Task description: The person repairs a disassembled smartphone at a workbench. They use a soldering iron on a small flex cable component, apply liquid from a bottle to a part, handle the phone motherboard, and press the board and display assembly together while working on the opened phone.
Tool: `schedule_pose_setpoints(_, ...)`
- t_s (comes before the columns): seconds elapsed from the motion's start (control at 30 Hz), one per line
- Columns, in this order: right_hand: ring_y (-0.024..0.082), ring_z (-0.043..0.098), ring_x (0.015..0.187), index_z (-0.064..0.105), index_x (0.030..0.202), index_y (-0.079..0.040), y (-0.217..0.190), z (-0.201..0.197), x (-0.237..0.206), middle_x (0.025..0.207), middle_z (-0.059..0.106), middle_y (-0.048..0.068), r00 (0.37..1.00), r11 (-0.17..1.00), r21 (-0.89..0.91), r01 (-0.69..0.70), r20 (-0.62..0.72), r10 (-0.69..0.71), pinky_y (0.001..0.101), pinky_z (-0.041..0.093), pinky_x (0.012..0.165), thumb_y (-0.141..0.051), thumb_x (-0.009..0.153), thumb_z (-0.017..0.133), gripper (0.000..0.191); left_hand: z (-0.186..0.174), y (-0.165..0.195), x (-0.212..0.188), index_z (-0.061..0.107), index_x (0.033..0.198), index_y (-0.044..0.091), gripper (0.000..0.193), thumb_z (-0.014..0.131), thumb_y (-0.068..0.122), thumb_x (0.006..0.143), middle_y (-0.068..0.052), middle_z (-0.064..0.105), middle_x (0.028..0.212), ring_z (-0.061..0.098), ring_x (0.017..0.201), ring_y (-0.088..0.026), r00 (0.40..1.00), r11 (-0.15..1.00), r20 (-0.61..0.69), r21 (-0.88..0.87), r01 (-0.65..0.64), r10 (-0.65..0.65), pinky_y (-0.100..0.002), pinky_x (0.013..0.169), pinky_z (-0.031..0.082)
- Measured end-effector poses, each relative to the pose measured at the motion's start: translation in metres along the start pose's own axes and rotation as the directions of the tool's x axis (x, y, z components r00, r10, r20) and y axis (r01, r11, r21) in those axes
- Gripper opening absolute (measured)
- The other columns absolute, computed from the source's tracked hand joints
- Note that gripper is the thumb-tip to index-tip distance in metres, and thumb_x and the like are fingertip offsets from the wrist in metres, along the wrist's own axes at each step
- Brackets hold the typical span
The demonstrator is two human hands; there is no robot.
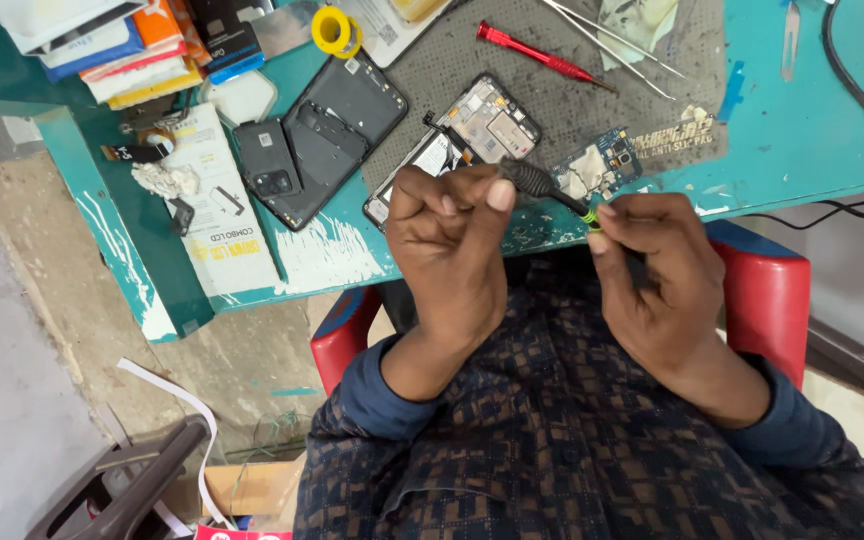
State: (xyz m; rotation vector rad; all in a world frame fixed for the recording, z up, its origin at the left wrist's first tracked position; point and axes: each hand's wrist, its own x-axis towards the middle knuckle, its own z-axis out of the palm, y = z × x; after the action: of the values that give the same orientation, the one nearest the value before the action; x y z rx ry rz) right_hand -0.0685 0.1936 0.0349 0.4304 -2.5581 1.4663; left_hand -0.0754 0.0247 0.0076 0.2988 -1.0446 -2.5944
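- Two hands meet at the centre of the frame: the left hand (449,240) is curled tight around the dark ribbed grip of a small screwdriver (542,190), thumb pressed on its end, and the right hand (652,270) pinches the green-banded part of the same tool between closed fingertips.
- The tool is held in the air just in front of the table (802,140) edge, below the opened phone (462,140) and the small circuit board (602,165).
- To my eye this wants a steady twist, both grips kept close, so nothing drops to the floor.
- Upper left of the frame, the black back cover (337,130) lies empty, inside up; beside it is a stack of flat boxes (132,50), whose contents I cannot see.
- A red screwdriver (537,52) lies on the grey mat (672,100), top centre.
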Motion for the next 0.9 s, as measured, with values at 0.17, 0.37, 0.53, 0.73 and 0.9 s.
schedule_pose_setpoints(0.17, 0.021, 0.068, 0.094, 0.06, 0.117, 0.001, -0.002, -0.006, -0.002, 0.114, 0.065, 0.017, 0.995, 0.993, 0.077, -0.095, 0.048, 0.092, 0.0264, 0.054, 0.082, 0.008, 0.103, 0.071, 0.019, -0.003, -0.004, 0.003, 0.044, 0.098, 0.009, 0.036, 0.067, -0.018, 0.099, -0.008, 0.075, 0.099, 0.062, 0.107, -0.017, 1.0, 0.999, 0.001, -0.036, 0.001, -0.001, -0.035, 0.103, 0.049)
schedule_pose_setpoints(0.37, 0.019, 0.069, 0.094, 0.06, 0.119, 0.0, -0.006, -0.01, 0.005, 0.11, 0.066, 0.015, 0.995, 0.999, 0.02, -0.029, 0.1, 0.027, 0.0268, 0.054, 0.081, 0.006, 0.104, 0.073, 0.021, -0.001, -0.002, 0.004, 0.044, 0.098, 0.01, 0.035, 0.067, -0.016, 0.101, -0.007, 0.074, 0.099, 0.06, 0.108, -0.018, 0.999, 0.996, -0.006, -0.075, 0.044, -0.044, -0.037, 0.109, 0.045)
schedule_pose_setpoints(0.53, 0.022, 0.065, 0.081, 0.061, 0.109, 0.004, -0.003, -0.017, 0.005, 0.109, 0.067, 0.02, 0.984, 0.986, -0.029, -0.163, 0.062, 0.164, 0.0294, 0.049, 0.068, 0.008, 0.096, 0.074, 0.019, -0.003, 0.0, 0.008, 0.044, 0.098, 0.009, 0.034, 0.068, -0.014, 0.101, -0.007, 0.072, 0.095, 0.06, 0.104, -0.016, 0.997, 0.992, 0.014, -0.091, 0.082, -0.081, -0.038, 0.106, 0.046)
schedule_pose_setpoints(0.73, 0.02, 0.06, 0.094, 0.059, 0.113, 0.001, 0.031, -0.053, 0.008, 0.112, 0.059, 0.015, 0.982, 0.974, -0.137, -0.179, 0.038, 0.186, 0.0263, 0.047, 0.079, 0.002, 0.11, 0.067, 0.009, -0.009, 0.007, 0.012, 0.045, 0.106, 0.01, 0.032, 0.068, -0.012, 0.102, -0.008, 0.072, 0.094, 0.066, 0.102, -0.02, 0.998, 0.994, -0.004, -0.091, 0.065, -0.065, -0.037, 0.102, 0.046)
schedule_pose_setpoints(0.9, 0.024, 0.06, 0.114, 0.055, 0.132, 0.004, 0.081, -0.053, 0.05, 0.125, 0.057, 0.014, 0.983, 0.93, -0.362, 0.062, -0.139, -0.12, 0.026, 0.054, 0.102, 0.009, 0.111, 0.059, 0.023, -0.012, 0.003, 0.01, 0.047, 0.104, 0.008, 0.032, 0.07, -0.015, 0.101, -0.011, 0.073, 0.097, 0.067, 0.101, -0.017, 0.988, 0.987, 0.024, 0.065, 0.148, -0.15, -0.037, 0.105, 0.05)
